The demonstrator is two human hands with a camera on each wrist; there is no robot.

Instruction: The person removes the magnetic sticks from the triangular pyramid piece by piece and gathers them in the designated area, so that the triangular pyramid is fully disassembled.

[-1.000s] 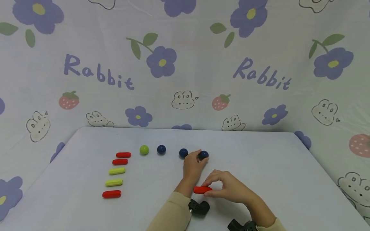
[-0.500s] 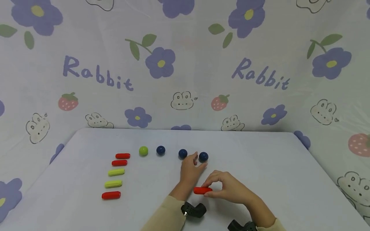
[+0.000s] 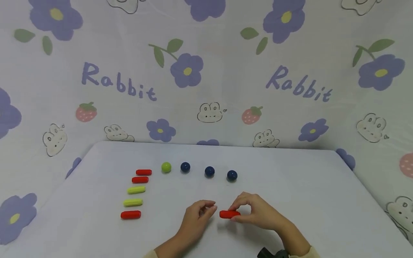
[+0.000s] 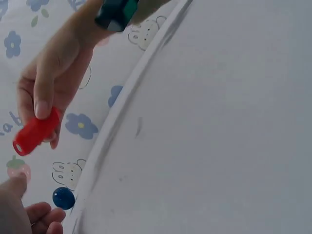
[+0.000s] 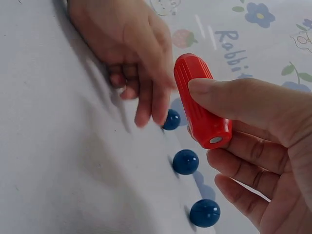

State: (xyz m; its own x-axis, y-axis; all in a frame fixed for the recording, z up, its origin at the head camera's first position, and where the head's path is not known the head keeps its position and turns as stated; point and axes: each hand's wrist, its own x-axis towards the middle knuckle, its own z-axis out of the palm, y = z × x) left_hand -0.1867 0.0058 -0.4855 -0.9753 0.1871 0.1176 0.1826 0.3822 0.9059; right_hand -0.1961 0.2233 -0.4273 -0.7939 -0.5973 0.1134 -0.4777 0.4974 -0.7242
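My right hand point(image 3: 258, 211) pinches a red magnetic rod point(image 5: 202, 105) between thumb and fingers, above the white table. The rod is ribbed, with a small silvery disc at its end. To its left my left hand point(image 3: 196, 218) holds nothing, its fingers loosely bent and pointing at the rod's free end, a small gap apart. Behind the hands a dark blue ball point(image 3: 232, 175) is the rightmost of a row of balls. The left wrist view shows the rod point(image 4: 36, 131) gripped above my left fingers point(image 4: 41, 214).
Two more dark blue balls point(image 3: 209, 171) and a green ball point(image 3: 166, 167) continue the row leftward on the table point(image 3: 290, 186). At the left lie red rods point(image 3: 130, 214) and yellow-green rods point(image 3: 133, 202) in a column. A patterned cloth point(image 3: 232, 71) hangs behind the table.
My left hand has let go of the rightmost blue ball and drawn back toward me, beside the red rod. My right hand keeps its pinch on the rod, nearly still.
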